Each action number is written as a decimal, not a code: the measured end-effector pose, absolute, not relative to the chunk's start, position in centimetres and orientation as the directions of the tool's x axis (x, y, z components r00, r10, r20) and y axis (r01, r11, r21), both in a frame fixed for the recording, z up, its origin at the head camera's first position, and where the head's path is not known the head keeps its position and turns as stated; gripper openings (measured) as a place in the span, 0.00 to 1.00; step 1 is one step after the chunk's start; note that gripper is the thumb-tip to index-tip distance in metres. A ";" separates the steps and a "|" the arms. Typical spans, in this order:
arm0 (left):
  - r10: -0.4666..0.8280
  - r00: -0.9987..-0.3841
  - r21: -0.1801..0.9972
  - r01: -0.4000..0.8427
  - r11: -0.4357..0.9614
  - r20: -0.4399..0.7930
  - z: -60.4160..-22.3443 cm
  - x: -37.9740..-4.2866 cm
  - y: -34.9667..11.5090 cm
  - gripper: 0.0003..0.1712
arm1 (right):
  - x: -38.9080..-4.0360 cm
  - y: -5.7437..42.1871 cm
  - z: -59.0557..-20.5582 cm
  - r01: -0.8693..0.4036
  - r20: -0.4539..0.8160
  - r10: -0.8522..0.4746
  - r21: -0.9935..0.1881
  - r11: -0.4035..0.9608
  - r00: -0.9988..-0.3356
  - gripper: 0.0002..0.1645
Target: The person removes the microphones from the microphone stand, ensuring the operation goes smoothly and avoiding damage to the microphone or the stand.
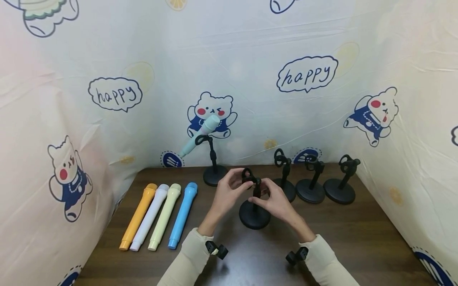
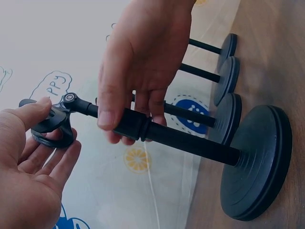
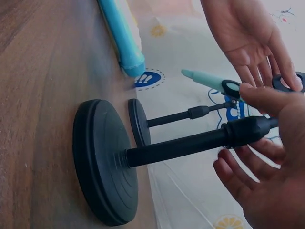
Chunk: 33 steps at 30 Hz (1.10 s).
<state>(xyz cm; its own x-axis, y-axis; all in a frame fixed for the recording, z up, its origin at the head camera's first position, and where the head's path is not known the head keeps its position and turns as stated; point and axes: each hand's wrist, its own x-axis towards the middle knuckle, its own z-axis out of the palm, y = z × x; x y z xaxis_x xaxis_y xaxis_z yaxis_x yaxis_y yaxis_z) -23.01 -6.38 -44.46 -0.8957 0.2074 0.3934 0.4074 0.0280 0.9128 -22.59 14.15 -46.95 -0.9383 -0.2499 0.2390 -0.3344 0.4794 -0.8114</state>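
Observation:
A black desktop microphone stand (image 1: 255,216) with a round base stands upright between both hands. My left hand (image 1: 226,194) pinches its clip (image 2: 53,119) at the top, thumb on one side and fingers on the other. Lower down, my right hand (image 1: 277,200) grips the thick collar (image 2: 131,124) on the pole, its thumb across the front and fingertips behind. In the right wrist view the collar (image 3: 245,131) shows between thumb and fingers, and the round base (image 3: 105,162) is at the table.
Behind to the left, a mint microphone (image 1: 195,141) leans in another stand (image 1: 214,174). Several microphones lie side by side at left: orange (image 1: 138,216), white (image 1: 150,216), pale yellow (image 1: 164,216) and blue (image 1: 183,216). Three more stands (image 1: 310,190) are at right, before the printed cloth (image 1: 247,79).

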 end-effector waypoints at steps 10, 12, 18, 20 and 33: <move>0.199 -0.893 0.908 0.418 0.034 0.404 -44.5 -23.1 -6.4 0.25 | -22.8 14.6 -47.4 -0.380 0.286 -0.272 -0.828 0.412 -0.919 0.18; 0.199 -0.892 0.907 0.420 0.037 0.405 -44.5 -23.1 -6.4 0.25 | -22.8 14.8 -47.4 -0.398 0.293 -0.309 -0.840 0.370 -0.905 0.20; 0.204 -0.893 0.908 0.417 0.042 0.401 -44.8 -23.1 -6.3 0.25 | -22.7 15.0 -47.6 -0.446 0.332 -0.337 -0.821 0.356 -0.881 0.21; 0.211 -0.896 0.912 0.408 0.043 0.391 -45.0 -23.0 -6.4 0.25 | -22.7 15.0 -47.6 -0.447 0.333 -0.336 -0.818 0.362 -0.881 0.21; 0.216 -0.892 0.910 0.413 0.036 0.397 -46.0 -23.1 -6.5 0.25 | -22.7 15.0 -47.3 -0.417 0.304 -0.324 -0.829 0.373 -0.896 0.19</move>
